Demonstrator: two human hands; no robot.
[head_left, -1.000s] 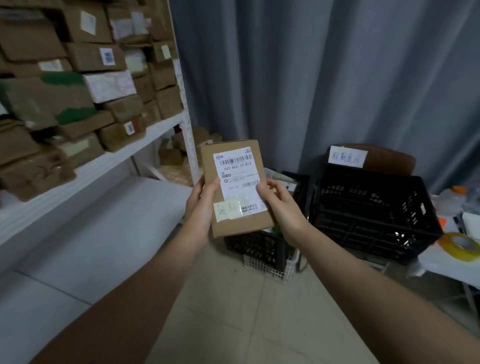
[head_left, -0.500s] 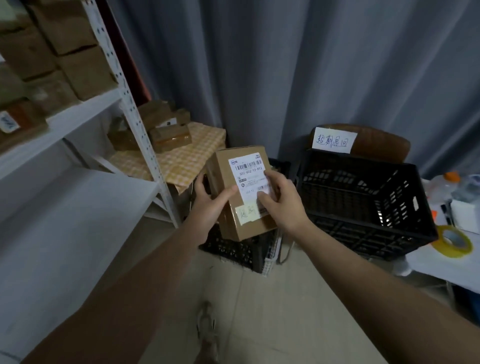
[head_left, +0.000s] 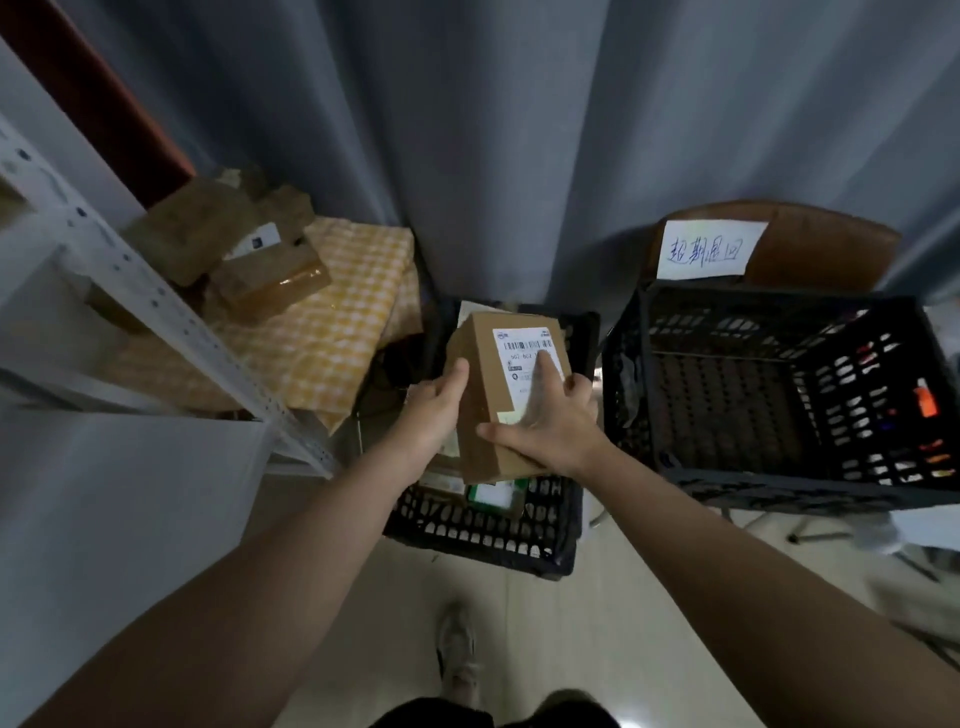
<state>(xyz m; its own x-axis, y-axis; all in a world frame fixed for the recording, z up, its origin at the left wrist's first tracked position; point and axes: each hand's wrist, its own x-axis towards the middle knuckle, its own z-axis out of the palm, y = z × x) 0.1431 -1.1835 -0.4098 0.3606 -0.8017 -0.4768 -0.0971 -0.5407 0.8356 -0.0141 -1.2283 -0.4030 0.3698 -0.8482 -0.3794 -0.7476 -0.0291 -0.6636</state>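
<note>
plainly a brown cardboard box (head_left: 488, 400) — white barcode label (head_left: 527, 358) on top.

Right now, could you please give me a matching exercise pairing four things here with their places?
Things:
1. box
2. sign
3. checked cloth
4. big crate

Places:
A. under brown parcels, beside the shelf
B. on the chair back
C. held by the left hand and right hand, above the small crate
D. right of the small crate

Pairs: 1-C, 2-B, 3-A, 4-D
</note>
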